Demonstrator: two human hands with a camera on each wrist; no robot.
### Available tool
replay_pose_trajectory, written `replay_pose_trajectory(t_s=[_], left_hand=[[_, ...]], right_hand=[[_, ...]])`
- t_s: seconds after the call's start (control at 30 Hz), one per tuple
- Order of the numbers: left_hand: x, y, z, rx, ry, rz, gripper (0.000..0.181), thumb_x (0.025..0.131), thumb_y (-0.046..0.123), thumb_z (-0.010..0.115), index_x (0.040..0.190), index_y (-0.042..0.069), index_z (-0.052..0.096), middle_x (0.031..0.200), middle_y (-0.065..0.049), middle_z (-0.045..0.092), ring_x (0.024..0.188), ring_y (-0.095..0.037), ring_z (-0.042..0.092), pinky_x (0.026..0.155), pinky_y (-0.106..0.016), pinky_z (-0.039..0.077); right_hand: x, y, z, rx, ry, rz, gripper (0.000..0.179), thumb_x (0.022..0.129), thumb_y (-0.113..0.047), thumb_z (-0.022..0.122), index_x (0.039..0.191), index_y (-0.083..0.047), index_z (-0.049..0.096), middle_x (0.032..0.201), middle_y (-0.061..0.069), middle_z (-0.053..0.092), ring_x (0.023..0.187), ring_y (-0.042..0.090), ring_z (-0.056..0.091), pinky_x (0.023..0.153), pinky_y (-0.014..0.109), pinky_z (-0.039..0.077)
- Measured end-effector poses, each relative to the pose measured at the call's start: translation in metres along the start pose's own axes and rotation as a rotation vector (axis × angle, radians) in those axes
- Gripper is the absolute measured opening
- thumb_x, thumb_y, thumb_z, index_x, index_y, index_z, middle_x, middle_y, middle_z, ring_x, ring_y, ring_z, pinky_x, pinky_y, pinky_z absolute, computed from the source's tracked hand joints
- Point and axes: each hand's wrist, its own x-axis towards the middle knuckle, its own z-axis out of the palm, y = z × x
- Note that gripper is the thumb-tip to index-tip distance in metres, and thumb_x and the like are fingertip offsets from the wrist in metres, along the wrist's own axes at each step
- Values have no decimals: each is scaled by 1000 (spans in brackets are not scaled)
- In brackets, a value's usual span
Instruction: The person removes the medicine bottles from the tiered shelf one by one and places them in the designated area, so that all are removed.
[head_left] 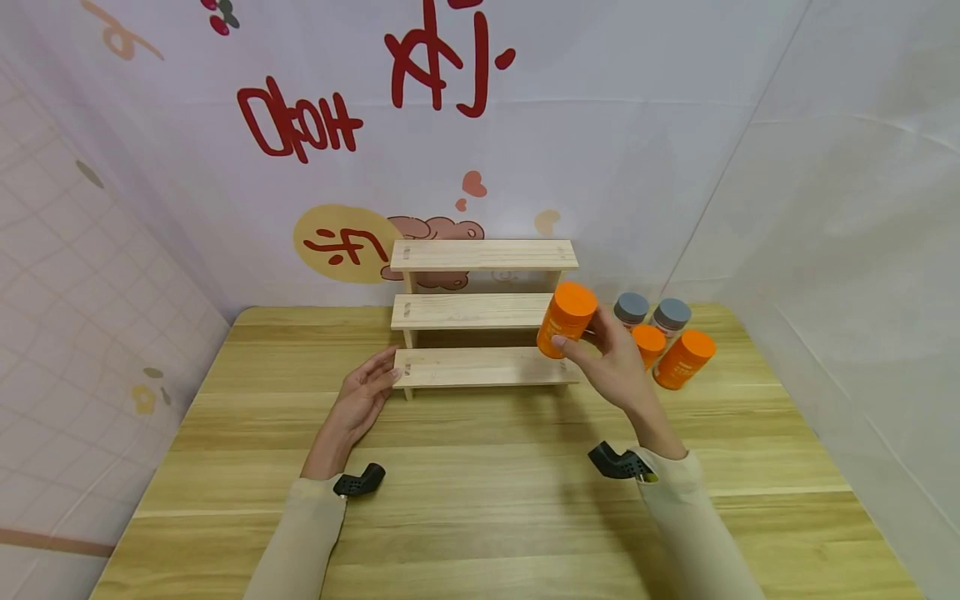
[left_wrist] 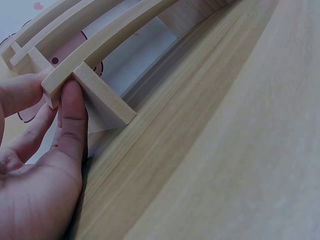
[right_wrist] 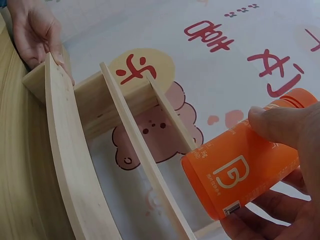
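Observation:
A three-step wooden shelf (head_left: 483, 367) stands on the table, its steps rising toward the wall. My left hand (head_left: 366, 396) pinches the left end of the lowest board, one finger beneath it and another on top, as the left wrist view shows. In my right hand (head_left: 611, 358) is an orange pill bottle (head_left: 567, 320) with an orange lid, thumb on the near side and fingers behind. The bottle is raised in front of the shelf's right end, tilted slightly, and overlaps the two lower boards in the head view. White print shows on its side (right_wrist: 240, 165).
Right of the shelf stand two bottles with grey lids (head_left: 632, 307) and two more orange bottles (head_left: 684, 360), one partly behind my right hand. A white printed cloth wall (head_left: 637, 167) closes off the back of the wood-grain table (head_left: 480, 500).

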Motion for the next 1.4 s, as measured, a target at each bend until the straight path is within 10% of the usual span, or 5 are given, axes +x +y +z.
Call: replay_pose_trajectory(t_s=[0.27,0.67,1.4], left_hand=[[0,0,0,1,8,-4,64,102,1,60,160,5,33,121,2,53,107,-5,56,83,-13,50],[3,0,3,3,-5,-1,65,101,3,62,159,3,33,128,-2,52,112,-7,57,87,-14,51],[4,-2,0,0,7,-2,64,101,1,61,160,5,34,127,-2,52,111,-7,55,83,-15,50]], right_hand=[[-16,-2,-21,-43,11,41,61,98,-14,71,152,-16,44,142,12,59,123,-4,56,104,13,46],[-44,4,-44,-54,62,22,66,95,-2,71,154,-15,44,133,-16,59,122,-4,58,101,10,47],[-93,38,-73,-159,108,155,63,96,-8,72,152,-13,44,134,-16,54,118,-6,56,97,4,45]])
